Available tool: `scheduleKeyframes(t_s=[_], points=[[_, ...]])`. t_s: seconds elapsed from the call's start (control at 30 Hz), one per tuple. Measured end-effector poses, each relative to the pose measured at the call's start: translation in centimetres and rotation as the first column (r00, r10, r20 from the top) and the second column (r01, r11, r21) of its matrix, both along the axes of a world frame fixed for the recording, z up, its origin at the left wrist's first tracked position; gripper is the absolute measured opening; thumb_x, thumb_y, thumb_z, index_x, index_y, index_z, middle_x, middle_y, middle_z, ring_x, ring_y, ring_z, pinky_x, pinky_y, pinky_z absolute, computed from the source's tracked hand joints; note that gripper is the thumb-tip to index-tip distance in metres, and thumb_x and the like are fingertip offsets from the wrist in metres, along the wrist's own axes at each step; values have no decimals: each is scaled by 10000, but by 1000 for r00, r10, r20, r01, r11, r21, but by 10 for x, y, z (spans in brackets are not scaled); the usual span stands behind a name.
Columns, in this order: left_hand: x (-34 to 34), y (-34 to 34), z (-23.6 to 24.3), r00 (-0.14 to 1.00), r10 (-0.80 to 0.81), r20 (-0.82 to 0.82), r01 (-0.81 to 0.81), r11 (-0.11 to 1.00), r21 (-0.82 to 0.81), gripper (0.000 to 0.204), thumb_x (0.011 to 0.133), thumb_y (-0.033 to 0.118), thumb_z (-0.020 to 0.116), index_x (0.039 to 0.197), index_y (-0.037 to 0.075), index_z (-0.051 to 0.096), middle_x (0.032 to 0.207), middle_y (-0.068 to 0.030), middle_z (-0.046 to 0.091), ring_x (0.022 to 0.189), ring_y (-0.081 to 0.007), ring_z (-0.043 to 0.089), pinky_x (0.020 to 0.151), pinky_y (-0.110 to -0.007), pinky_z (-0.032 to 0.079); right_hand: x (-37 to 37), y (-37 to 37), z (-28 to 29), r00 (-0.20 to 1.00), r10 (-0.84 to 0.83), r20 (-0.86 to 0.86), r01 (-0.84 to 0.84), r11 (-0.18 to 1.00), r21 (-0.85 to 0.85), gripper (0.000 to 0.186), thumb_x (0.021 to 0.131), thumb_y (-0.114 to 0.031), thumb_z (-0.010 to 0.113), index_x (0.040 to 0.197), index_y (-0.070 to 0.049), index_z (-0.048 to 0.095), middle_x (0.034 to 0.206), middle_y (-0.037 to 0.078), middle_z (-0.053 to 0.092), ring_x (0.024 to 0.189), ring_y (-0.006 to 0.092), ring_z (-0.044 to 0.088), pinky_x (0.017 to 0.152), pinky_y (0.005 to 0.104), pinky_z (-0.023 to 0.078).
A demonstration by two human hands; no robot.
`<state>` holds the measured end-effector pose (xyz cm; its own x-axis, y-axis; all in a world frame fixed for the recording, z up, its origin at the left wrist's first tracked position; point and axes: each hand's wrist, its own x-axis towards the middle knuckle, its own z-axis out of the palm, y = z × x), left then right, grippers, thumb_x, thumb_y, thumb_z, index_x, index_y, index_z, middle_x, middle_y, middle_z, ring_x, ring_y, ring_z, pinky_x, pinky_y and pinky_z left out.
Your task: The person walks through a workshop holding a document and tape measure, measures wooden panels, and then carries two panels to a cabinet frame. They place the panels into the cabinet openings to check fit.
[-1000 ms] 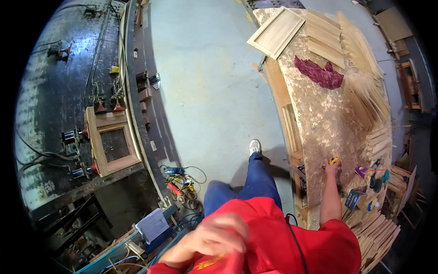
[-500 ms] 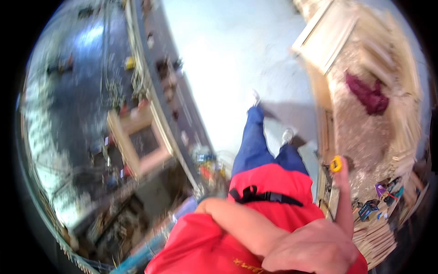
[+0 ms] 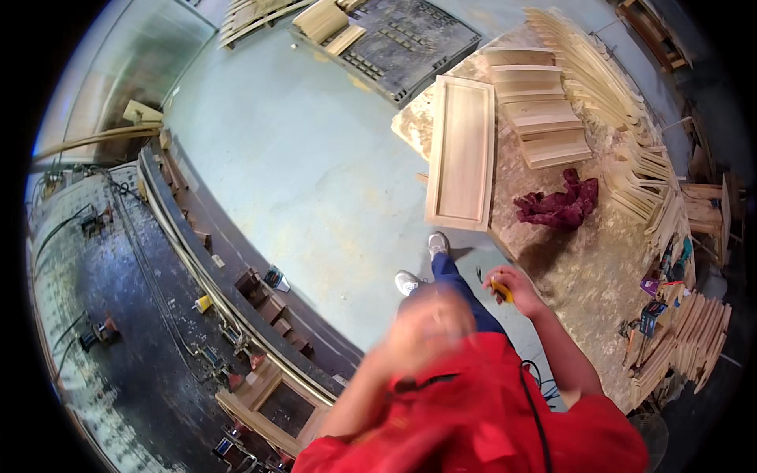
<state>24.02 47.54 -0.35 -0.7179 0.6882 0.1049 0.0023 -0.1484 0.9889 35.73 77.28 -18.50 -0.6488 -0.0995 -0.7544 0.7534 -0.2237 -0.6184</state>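
My right hand [image 3: 520,287] is closed around a small yellow and black tape measure [image 3: 502,292], held out beside the near left edge of the wooden worktable [image 3: 583,268]. In front of my red top, my left hand [image 3: 432,327] is smeared by motion, so its fingers cannot be made out. Ahead of the right hand, a framed wooden panel [image 3: 461,150] lies along the table's left edge. A crumpled dark red cloth [image 3: 560,201] rests to the right of that panel.
Curved wooden pieces [image 3: 536,106] and thin slats [image 3: 682,339] are stacked on the table. To the left stands a dark metal bench [image 3: 150,331] with clamps and a wooden frame [image 3: 276,398]. A black pallet [image 3: 410,47] lies on the floor beyond.
My view has swung, so the worktable with the panel now lies ahead and right. Both hands are now raised in front of my body; the tape measure stays in the right one.
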Motion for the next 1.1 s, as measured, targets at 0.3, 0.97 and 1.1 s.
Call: scheduleKeyframes(t_s=[0.3,0.97,1.1], points=[[-141,104,-324,808,559,187,-179,534,-826,654,919,570,670,1161,-28,561,1137,-300,671,1068,-469,668,921,-518,527,-127,-10,-39,993,-118,-24,120,971,208,262,1017,-344,600,1014,-89,661,829,34,668,747,132,637,583,287,527],[-573,-373,-232,392,844,366,-674,534,-511,409,1044,411,529,939,20,593,715,-78,585,673,-223,613,577,-387,490,-675,-320,104,971,130,-200,-145,988,-60,284,1075,-215,526,1183,-5,685,879,66,668,754,135,609,704,274,514],[-698,-445,-251,189,298,936,-759,649,-54,142,1017,266,562,970,132,576,683,40,473,539,-72,470,442,-211,401,-818,-377,79,907,348,-237,-354,935,15,317,1097,-274,523,1138,-13,698,857,18,661,778,83,583,720,236,474]])
